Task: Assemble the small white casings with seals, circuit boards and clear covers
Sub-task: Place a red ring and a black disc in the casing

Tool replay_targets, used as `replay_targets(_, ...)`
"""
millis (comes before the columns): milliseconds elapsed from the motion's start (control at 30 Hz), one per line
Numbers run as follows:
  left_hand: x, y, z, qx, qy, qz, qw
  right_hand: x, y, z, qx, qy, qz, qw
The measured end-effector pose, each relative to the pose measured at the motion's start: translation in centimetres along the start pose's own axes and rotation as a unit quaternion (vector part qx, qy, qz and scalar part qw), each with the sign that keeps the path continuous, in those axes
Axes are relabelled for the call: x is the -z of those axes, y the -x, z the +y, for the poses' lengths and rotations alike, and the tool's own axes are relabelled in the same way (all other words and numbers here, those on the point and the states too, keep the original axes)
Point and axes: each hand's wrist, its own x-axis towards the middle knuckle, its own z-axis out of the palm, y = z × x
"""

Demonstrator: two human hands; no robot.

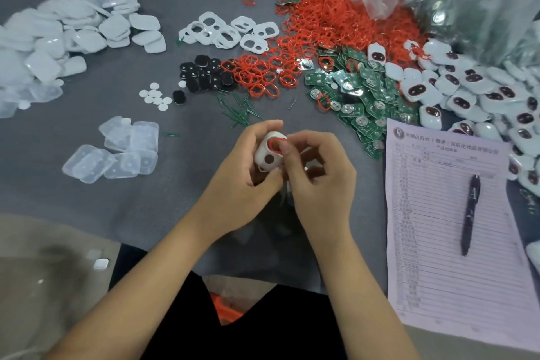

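mid-table, left hand [245, 166] grips casing [267, 156] above the mat; right hand [318, 172] fingertips pinch red seal [276, 143] into its opening. risk: seal twists or pops out of the groove if pressed unevenly

Left hand [245, 166] gripped a white casing [267, 155] near the table's [146, 207] front edge. Right hand [318, 172] pressed a red seal [276, 143] into the casing's upper opening. Clear covers [117, 152] lay front-left. Loose red seals [330, 26] and green circuit boards [359, 90] were heaped toward the back right. A printed sheet [455, 242] with 1 pen [469, 213] lay at the right edge.
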Motion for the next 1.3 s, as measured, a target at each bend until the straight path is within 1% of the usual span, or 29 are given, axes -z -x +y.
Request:
replay_targets(133,0.2,0.0,0.1,0.012,0.005,-0.001,1.0,0.0,-0.1,0.0,-0.001,0.015,0.008,1.0)
replay_targets(300,0.4,-0.1,0.2,0.027,-0.02,-0.001,0.999,0.1,-0.1,0.0,-0.002,0.026,0.015,1.0)
replay_targets(533,0.1,0.2,0.6,0.012,-0.069,0.008,0.997,-0.1,-0.1,0.1,-0.002,0.032,0.016,0.999)
replay_targets(633,-0.3,0.4,0.8,-0.006,-0.083,0.028,0.996,-0.1,-0.1,0.1,0.005,0.036,0.024,0.999)
replay_targets(733,-0.3,0.4,0.8,-0.003,-0.083,0.044,0.996,-0.2,-0.1,0.1,0.023,0.042,0.019,0.999)
replay_targets(900,-0.1,0.4,0.7,0.003,-0.106,0.01,0.994,-0.2,-0.1,0.1,0.018,0.038,0.024,0.999)
replay_targets(1100,-0.4,0.5,0.7,-0.004,-0.076,0.012,0.997,-0.4,0.0,0.3,0.039,0.054,0.015,0.998)
replay_targets(1200,-0.4,0.6,0.8,-0.002,-0.077,0.025,0.997,-0.4,0.2,0.4,0.051,0.058,0.025,0.997)
replay_targets(1300,-0.6,0.6,1.0,0.0,-0.08,0.034,0.996,-0.5,0.3,0.3,0.06,0.075,0.017,0.995)
